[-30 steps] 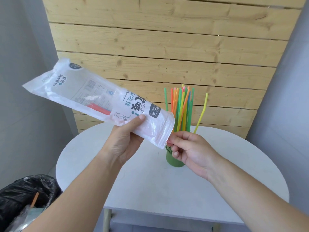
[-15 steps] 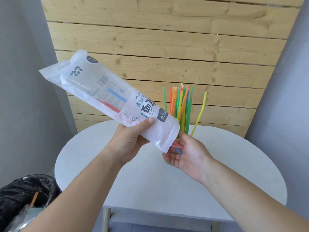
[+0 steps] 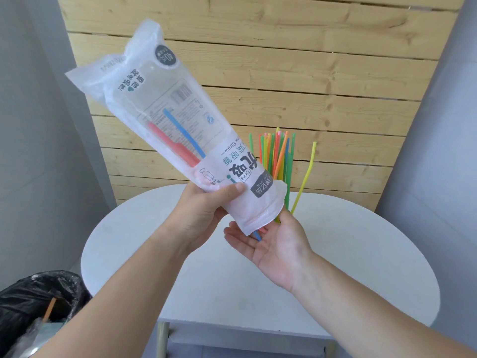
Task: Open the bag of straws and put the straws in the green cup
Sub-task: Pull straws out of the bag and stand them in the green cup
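Straw bag [image 3: 165, 120] tipped mouth-down, gripped by left hand [image 3: 204, 215], right hand [image 3: 273, 244] spread palm-up at its 5 o'clock.

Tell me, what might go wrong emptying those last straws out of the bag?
The blue straw pokes from the tilted bag onto an open right hand; it and the red straw could slide past onto the table. The left hand holds the bag close to the standing straws, so it might knock them.

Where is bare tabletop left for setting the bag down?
Bare tabletop lies from the left hand and right hand back to the near edge, and right of the upright straws to the rim. Crowded: mid-table, under the bag.
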